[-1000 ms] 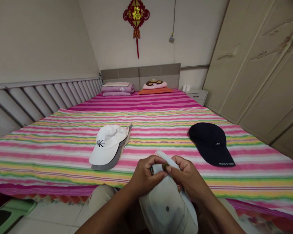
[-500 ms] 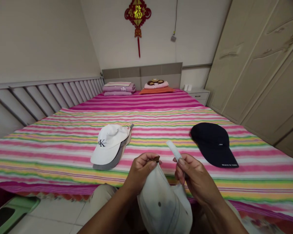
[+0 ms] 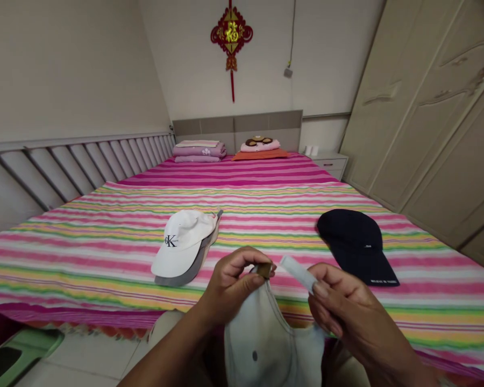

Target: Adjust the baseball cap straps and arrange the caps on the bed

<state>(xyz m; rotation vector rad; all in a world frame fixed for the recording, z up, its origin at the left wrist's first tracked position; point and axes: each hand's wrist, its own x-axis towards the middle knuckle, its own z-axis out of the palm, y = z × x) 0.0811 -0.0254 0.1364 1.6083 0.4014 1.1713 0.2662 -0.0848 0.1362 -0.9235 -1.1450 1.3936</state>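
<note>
A pale blue-grey baseball cap (image 3: 262,338) hangs over my lap, its back opening turned up toward me. My left hand (image 3: 234,282) pinches the brass-coloured buckle (image 3: 263,270) at one side of that opening. Between the thumb and fingers of my right hand (image 3: 342,306) is the cap's loose strap (image 3: 298,273), its free end pointing left at the buckle with a small gap between them. On the bed lie a white cap (image 3: 183,236) with black letters, stacked over a grey cap (image 3: 181,277), to the left, and a black cap (image 3: 353,244) to the right.
A striped sheet covers the bed (image 3: 242,199). Folded purple bedding (image 3: 199,152) and a pink pillow (image 3: 260,145) rest by the headboard. A railing (image 3: 84,161) runs along the left, a wardrobe (image 3: 419,118) stands right, and a green stool (image 3: 36,344) is at lower left.
My right hand has shifted right and slightly down, and the strap now lies flatter, its tip nearer the buckle's height. More of the buckle shows in my left hand. The view has tilted up slightly.
</note>
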